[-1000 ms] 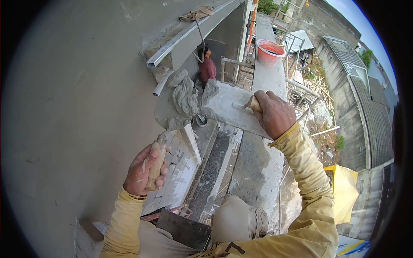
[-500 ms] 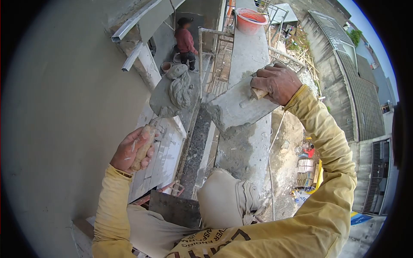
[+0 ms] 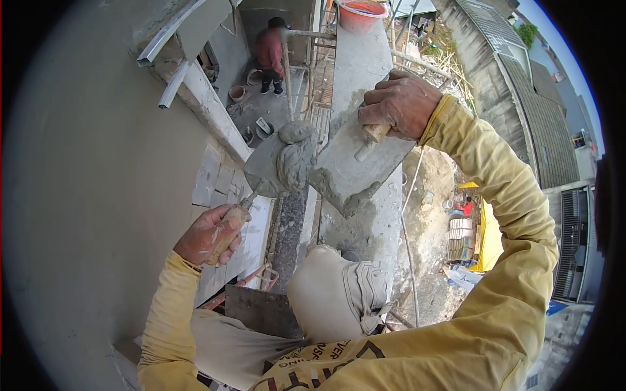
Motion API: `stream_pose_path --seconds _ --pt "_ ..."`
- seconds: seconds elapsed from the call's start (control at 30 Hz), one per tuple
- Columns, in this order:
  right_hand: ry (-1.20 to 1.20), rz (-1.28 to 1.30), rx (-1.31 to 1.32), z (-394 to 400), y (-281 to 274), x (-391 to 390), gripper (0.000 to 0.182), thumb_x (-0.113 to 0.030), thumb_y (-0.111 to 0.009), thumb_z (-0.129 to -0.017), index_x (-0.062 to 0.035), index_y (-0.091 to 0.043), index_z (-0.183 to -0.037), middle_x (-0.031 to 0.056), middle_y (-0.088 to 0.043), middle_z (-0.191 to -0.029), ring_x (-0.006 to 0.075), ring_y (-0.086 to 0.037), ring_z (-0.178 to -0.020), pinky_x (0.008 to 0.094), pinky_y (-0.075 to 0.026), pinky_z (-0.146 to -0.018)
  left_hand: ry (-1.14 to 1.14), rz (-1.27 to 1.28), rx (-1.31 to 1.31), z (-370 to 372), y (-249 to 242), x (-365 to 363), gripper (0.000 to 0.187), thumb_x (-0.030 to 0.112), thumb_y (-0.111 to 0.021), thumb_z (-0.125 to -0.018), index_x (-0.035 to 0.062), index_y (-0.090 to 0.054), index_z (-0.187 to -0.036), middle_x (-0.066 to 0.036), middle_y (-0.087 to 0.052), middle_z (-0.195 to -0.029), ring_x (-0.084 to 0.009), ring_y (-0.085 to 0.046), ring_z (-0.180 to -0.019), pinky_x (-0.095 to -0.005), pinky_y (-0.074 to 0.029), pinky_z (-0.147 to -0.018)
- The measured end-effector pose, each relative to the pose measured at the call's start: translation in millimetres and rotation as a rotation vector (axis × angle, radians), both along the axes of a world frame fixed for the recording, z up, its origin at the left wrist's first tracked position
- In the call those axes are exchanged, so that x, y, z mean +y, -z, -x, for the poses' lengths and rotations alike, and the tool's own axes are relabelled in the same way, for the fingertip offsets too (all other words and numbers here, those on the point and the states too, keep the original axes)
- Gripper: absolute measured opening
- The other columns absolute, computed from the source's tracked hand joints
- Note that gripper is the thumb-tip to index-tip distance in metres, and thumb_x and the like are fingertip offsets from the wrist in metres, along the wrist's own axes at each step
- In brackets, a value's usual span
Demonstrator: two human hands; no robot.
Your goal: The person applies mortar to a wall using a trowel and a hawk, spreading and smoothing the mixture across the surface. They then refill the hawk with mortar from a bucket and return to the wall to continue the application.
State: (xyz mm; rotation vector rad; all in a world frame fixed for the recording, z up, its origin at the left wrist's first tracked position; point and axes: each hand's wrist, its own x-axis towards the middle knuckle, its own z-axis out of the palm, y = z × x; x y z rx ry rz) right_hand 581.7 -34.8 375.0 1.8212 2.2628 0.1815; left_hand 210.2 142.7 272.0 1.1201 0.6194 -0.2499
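Observation:
My left hand (image 3: 212,237) is closed round the wooden handle of a trowel (image 3: 264,167), whose blade carries a heap of wet grey mortar (image 3: 297,159). The blade's right edge is close beside or touching the flat board in my other hand; which of the two I cannot tell. My right hand (image 3: 402,107) grips the short round handle of that board, a flat plastering float (image 3: 365,159). Wet mortar clings along the float's lower left edge. The float is above a narrow grey plank.
A smooth grey wall (image 3: 85,169) fills the left side. The plank (image 3: 365,58) runs away from me, with a red bucket (image 3: 360,16) at its far end. Scaffold pipes (image 3: 287,78) stand beside it. Beyond, a person in a red top (image 3: 270,53) stands near small buckets. The ground is far below.
The mortar-laden trowel has moved right, up to the float, and my left hand has tilted with it. The float has shifted slightly left. The person in red has turned.

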Motion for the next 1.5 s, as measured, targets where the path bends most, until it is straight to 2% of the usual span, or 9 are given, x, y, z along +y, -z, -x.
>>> stream_pose_path --seconds 0.1,0.17,0.27,0.4,0.67,0.83,1.13,1.5 --pt "0.002 0.019 -0.002 0 -1 -1 0.034 -0.023 -0.078 -0.070 -0.0244 -0.063 -0.101 -0.0028 -0.064 -0.090 0.0205 -0.065 -0.094 0.0399 -0.050 -0.086 0.021 0.019 0.001 0 5 1 0.037 0.038 -0.062 -0.093 0.0081 -0.056 -0.112 -0.004 -0.056 -0.069 -0.0103 -0.047 -0.043 -0.0229 -0.042 -0.040" --pt "-0.007 0.004 0.049 -1 1 -2 0.042 -0.021 -0.081 -0.061 -0.0202 -0.065 -0.100 -0.0004 -0.063 -0.090 0.0233 -0.064 -0.091 0.0402 -0.048 -0.086 0.039 0.012 0.007 -1 5 0 0.037 0.038 -0.062 -0.093 0.0083 -0.055 -0.113 -0.004 -0.056 -0.069 -0.0105 -0.047 -0.043 -0.0230 -0.042 -0.040" --pt "0.010 0.056 0.031 -2 2 -2 0.041 -0.020 -0.080 -0.063 -0.0202 -0.065 -0.100 0.0003 -0.064 -0.090 0.0244 -0.064 -0.092 0.0409 -0.049 -0.086 0.067 0.026 0.007 -3 7 -4 0.036 0.035 -0.062 -0.093 0.0056 -0.055 -0.112 -0.004 -0.054 -0.068 -0.0109 -0.048 -0.044 -0.0234 -0.042 -0.041" --pt "0.039 0.048 0.107 -5 3 -9 0.039 -0.019 -0.080 -0.065 -0.0201 -0.065 -0.100 0.0002 -0.064 -0.089 0.0248 -0.065 -0.091 0.0412 -0.050 -0.085 0.017 0.164 -0.016 -1 14 -1 0.042 0.037 -0.062 -0.093 0.0042 -0.054 -0.118 -0.006 -0.054 -0.069 -0.0110 -0.048 -0.043 -0.0237 -0.042 -0.040" --pt "0.081 0.181 0.033 -4 4 -20 0.034 -0.021 -0.079 -0.066 -0.0207 -0.064 -0.097 -0.0008 -0.065 -0.086 0.0238 -0.066 -0.090 0.0406 -0.051 -0.081 0.033 0.419 -0.069 1 29 9 0.049 0.039 -0.061 -0.092 0.0009 -0.053 -0.121 -0.008 -0.056 -0.069 -0.0113 -0.049 -0.041 -0.0238 -0.040 -0.037" --pt "0.012 0.154 0.052 -9 6 -25 0.033 -0.022 -0.079 -0.067 -0.0209 -0.065 -0.097 -0.0012 -0.064 -0.084 0.0237 -0.065 -0.088 0.0403 -0.050 -0.081 0.202 0.304 0.011 -13 15 4 0.047 0.039 -0.062 -0.091 0.0012 -0.054 -0.118 -0.008 -0.056 -0.067 -0.0110 -0.050 -0.041 -0.0235 -0.041 -0.037" --pt "-0.047 0.146 0.069 -3 2 -26 0.032 -0.021 -0.080 -0.065 -0.0196 -0.064 -0.094 -0.0013 -0.063 -0.083 0.0234 -0.065 -0.087 0.0402 -0.050 -0.081 0.296 0.150 0.061 -21 21 6 0.040 0.036 -0.063 -0.092 0.0048 -0.058 -0.116 -0.006 -0.058 -0.067 -0.0095 -0.050 -0.041 -0.0231 -0.040 -0.037" --pt "0.069 0.172 0.070 -8 21 -26 0.037 -0.020 -0.081 -0.064 -0.0187 -0.064 -0.098 0.0000 -0.066 -0.088 0.0246 -0.067 -0.090 0.0410 -0.053 -0.079 0.321 0.188 0.124 -29 25 -12 0.047 0.043 -0.063 -0.091 0.0041 -0.057 -0.116 -0.005 -0.055 -0.065 -0.0087 -0.047 -0.042 -0.0222 -0.039 -0.038"
